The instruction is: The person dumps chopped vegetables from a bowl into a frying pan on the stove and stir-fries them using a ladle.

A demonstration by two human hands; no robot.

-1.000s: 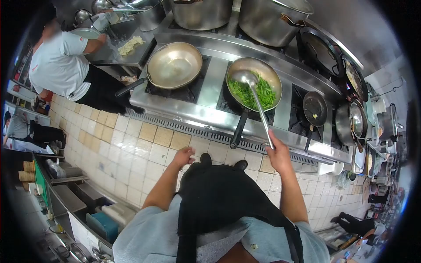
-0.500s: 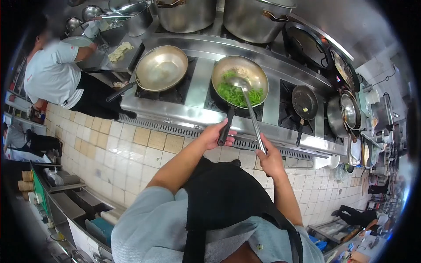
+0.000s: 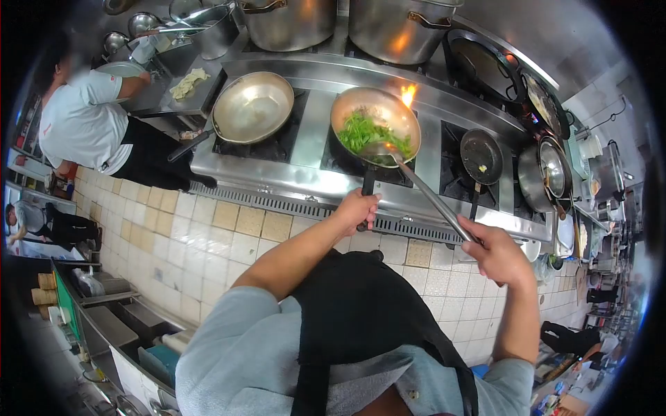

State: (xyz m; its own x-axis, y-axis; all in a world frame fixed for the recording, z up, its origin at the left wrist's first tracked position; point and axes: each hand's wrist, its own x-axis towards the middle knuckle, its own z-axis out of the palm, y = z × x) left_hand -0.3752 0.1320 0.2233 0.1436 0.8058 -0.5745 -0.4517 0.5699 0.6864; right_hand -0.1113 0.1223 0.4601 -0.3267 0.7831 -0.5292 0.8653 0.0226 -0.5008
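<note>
My left hand (image 3: 358, 210) is closed round the dark handle of a frying pan (image 3: 405, 118) on the middle burner. Chopped green vegetables (image 3: 361, 130) lie in the pan's left and near part. My right hand (image 3: 494, 251) grips the end of a long metal ladle (image 3: 433, 197). The ladle's bowl rests in the near side of the pan, against the greens. A flame (image 3: 408, 94) rises at the pan's far right rim.
On the stove, a larger pan (image 3: 253, 104) sits left and a small black pan (image 3: 481, 158) right. Big steel pots (image 3: 291, 28) stand behind. A co-worker (image 3: 90, 118) stands at the left counter. Stacked pans (image 3: 535, 177) are at the right end.
A flame has flared up behind the pan. My right hand has swung right, bringing the ladle bowl to the pan's near side. My left fingers have closed round the handle.
</note>
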